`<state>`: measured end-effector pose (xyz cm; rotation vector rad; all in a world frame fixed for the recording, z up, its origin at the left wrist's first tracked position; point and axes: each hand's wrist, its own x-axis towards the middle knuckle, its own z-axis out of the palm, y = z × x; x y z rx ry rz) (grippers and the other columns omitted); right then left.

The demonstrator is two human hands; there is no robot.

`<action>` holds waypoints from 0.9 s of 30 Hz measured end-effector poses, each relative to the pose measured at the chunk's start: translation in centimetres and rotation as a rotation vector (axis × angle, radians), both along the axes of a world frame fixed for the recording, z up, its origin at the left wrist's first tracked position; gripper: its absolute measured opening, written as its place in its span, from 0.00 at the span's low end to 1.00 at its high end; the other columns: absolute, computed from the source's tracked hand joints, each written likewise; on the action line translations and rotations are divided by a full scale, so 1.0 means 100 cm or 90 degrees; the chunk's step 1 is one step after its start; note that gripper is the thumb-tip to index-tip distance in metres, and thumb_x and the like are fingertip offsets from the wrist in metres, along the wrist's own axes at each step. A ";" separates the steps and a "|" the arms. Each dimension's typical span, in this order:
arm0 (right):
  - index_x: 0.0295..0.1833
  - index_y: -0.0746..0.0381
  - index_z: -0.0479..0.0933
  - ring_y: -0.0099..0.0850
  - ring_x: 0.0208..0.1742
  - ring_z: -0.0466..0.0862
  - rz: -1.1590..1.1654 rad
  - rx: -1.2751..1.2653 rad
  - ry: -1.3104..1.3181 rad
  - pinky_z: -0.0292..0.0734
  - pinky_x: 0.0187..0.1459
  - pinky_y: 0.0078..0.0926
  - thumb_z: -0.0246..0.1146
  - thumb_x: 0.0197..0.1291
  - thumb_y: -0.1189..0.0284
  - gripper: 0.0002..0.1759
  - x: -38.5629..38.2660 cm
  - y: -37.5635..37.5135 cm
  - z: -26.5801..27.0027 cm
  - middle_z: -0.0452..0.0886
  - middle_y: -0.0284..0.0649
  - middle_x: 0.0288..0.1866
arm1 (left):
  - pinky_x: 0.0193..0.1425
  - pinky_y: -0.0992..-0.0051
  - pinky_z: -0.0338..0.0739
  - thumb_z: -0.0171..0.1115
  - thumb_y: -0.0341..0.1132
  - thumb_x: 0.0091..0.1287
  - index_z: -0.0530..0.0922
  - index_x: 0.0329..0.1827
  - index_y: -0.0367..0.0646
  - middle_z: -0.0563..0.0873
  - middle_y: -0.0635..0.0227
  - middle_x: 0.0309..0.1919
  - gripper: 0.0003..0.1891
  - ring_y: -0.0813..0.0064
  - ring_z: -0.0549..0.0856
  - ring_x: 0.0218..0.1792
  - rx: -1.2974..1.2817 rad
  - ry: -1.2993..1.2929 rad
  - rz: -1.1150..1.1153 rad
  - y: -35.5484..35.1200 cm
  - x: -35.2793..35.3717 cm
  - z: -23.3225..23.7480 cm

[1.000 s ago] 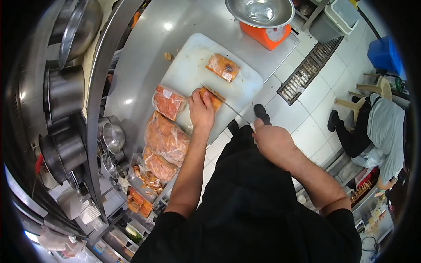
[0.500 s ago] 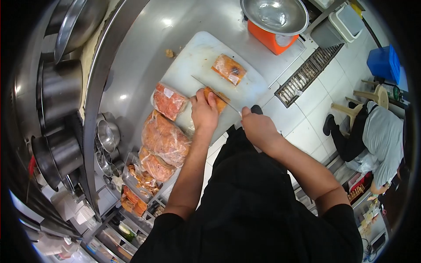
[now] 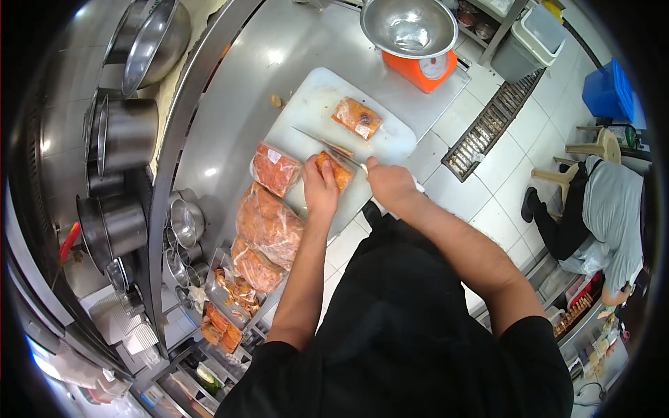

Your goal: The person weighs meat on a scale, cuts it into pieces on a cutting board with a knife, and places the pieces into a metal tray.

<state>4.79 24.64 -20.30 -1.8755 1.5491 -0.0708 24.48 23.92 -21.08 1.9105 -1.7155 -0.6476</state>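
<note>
My left hand [image 3: 320,187] presses its fingers on an orange-brown block [image 3: 339,171] near the front edge of the white cutting board [image 3: 300,115]. My right hand [image 3: 390,182] is closed round the handle of a long knife [image 3: 324,142], whose blade points to the upper left across the board. A thin slice [image 3: 339,148] lies along the blade, beside the block. Farther back on the board is another wrapped piece [image 3: 357,118]. Left of my left hand sits a wrapped reddish block [image 3: 275,169], with a larger wrapped piece [image 3: 268,224] below it.
A steel bowl [image 3: 409,28] rests on an orange scale [image 3: 420,72] at the back. Pots [image 3: 129,136] stand on the left shelf. A tray of scraps [image 3: 237,292] is at the lower left. Another person [image 3: 610,209] is at the far right, near stools.
The camera view has shifted. The knife blade now lies farther from my left fingers, and a thin slice shows apart from the block. More of the block's top is visible.
</note>
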 end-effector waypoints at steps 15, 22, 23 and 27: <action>0.53 0.67 0.71 0.53 0.41 0.91 0.023 -0.005 -0.027 0.84 0.45 0.51 0.61 0.75 0.65 0.15 -0.032 0.022 0.038 0.89 0.55 0.37 | 0.81 0.58 0.64 0.81 0.39 0.60 0.59 0.81 0.32 0.70 0.45 0.73 0.50 0.50 0.70 0.75 -0.012 0.053 -0.028 0.049 0.024 0.042; 0.51 0.67 0.71 0.53 0.37 0.90 0.029 -0.008 -0.036 0.85 0.40 0.51 0.61 0.76 0.65 0.15 -0.033 0.050 0.042 0.88 0.54 0.35 | 0.76 0.54 0.70 0.87 0.38 0.48 0.61 0.77 0.34 0.73 0.44 0.67 0.55 0.42 0.72 0.71 0.030 -0.114 -0.136 0.034 0.033 0.037; 0.51 0.67 0.71 0.53 0.36 0.90 0.033 -0.001 -0.034 0.84 0.39 0.52 0.61 0.75 0.65 0.15 -0.035 0.054 0.049 0.88 0.54 0.35 | 0.75 0.54 0.71 0.87 0.38 0.48 0.61 0.75 0.34 0.73 0.45 0.66 0.54 0.42 0.73 0.70 0.029 -0.106 -0.125 0.034 0.029 0.038; 0.50 0.66 0.71 0.53 0.34 0.89 0.046 0.044 -0.020 0.84 0.37 0.51 0.61 0.75 0.65 0.14 -0.039 0.070 0.085 0.86 0.52 0.34 | 0.71 0.53 0.73 0.86 0.42 0.49 0.64 0.70 0.35 0.75 0.47 0.61 0.49 0.44 0.75 0.66 0.028 -0.116 -0.085 0.034 0.005 0.039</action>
